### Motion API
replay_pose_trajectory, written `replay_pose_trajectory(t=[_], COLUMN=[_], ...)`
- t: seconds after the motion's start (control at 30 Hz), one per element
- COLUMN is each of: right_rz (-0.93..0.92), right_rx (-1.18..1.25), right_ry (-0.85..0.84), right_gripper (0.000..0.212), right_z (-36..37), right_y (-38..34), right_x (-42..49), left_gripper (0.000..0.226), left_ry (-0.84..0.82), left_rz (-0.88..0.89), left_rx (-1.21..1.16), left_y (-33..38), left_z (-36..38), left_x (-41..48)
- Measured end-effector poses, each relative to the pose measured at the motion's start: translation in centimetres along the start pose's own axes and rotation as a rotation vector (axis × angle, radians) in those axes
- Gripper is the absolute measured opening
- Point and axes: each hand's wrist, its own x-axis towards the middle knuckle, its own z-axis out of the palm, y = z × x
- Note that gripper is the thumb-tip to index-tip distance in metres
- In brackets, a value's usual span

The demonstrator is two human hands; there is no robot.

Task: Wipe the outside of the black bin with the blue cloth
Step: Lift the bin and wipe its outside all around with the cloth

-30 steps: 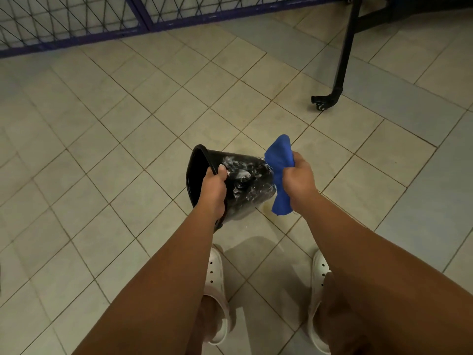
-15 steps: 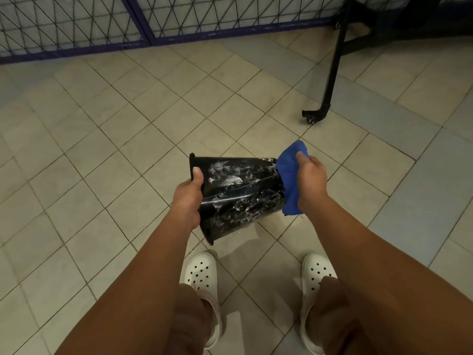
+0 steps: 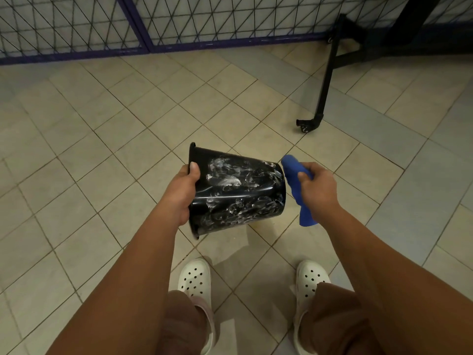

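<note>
Bin (image 3: 238, 190): black, held in the air over the tiled floor (image 3: 102, 124), lying on its side; rim to the left, base to the right.
Left hand (image 3: 183, 193): grips the rim, thumb flat on the outer wall, fingers hidden, probably inside the mouth.
Right hand (image 3: 317, 185): fist closed round the cloth (image 3: 291, 172), just beside the bin's base.
Cloth: blue, bunched into a roll, one tail hanging below the fist; whether it touches the base edge I cannot tell.
Smears (image 3: 222, 175): white streaks, soap or residue, across most of the wall facing up.
Step, as I judge it: wiping near the base end, with most of the wall not yet clean.
Stroke: spread the cloth under a flat palm rather than a tight wad; more contact that way. Run long passes from base toward rim and overlap them.
Turning: the left hand should roll the bin by the rim after each strip, so the hidden underside comes up too.
Bracing: press the cloth against the pull of the rim grip, since a one-point hold lets the bin swing.
Risk: the wall looks slick, and the thumb could slip off the wet rim.
Missed spots likely: under the thumb, the rim lip, the base itself.
Nearby: white clogs (image 3: 194, 278) directly below, so drips land there; a black stand leg (image 3: 325, 85) and mesh fence (image 3: 76, 21) stand well apart.
</note>
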Motion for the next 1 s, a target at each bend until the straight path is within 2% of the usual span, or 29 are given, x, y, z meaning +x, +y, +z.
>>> replay_pose_trajectory(t=[0.13, 0.27, 0.43, 0.57, 0.7, 0.9, 1.0], right_rz=[-0.01, -0.002, 0.066, 0.035, -0.099, -0.313, -0.524], right_rx=[0.053, 0.308, 0.523, 0.695, 0.518, 0.121, -0.015], right_ry=[-0.177, -0.311, -0.341, -0.411, -0.405, -0.248, -0.136], right_gripper=[0.015, 0.01, 0.006, 0.023, 0.047, 0.051, 0.055], right_z=[-0.6, -1.1, -1.1, -0.7, -0.8, -0.5, -0.3], right_y=[0.6, 0.6, 0.5, 0.6, 1.3, 1.6, 1.3], right_x=[-0.1, -0.6, -1.0, -1.1, -0.9, -0.6, -0.7], left_gripper=[0.034, 0.034, 0.035, 0.036, 0.038, 0.039, 0.04], left_ry=[0.017, 0.043, 0.052, 0.06, 0.073, 0.082, 0.072], left_rz=[0.028, 0.018, 0.017, 0.012, 0.007, -0.018, -0.029], left_rx=[0.011, -0.035, -0.07, -0.106, -0.137, -0.157, -0.154], left_y=[0.5, 1.2, 1.9, 2.0, 2.1, 2.3, 2.4], left_z=[0.3, 0.5, 0.6, 0.6, 0.3, -0.2, -0.5], left_x=[-0.4, -0.6, -0.8, -0.8, -0.6, -0.5, -0.4])
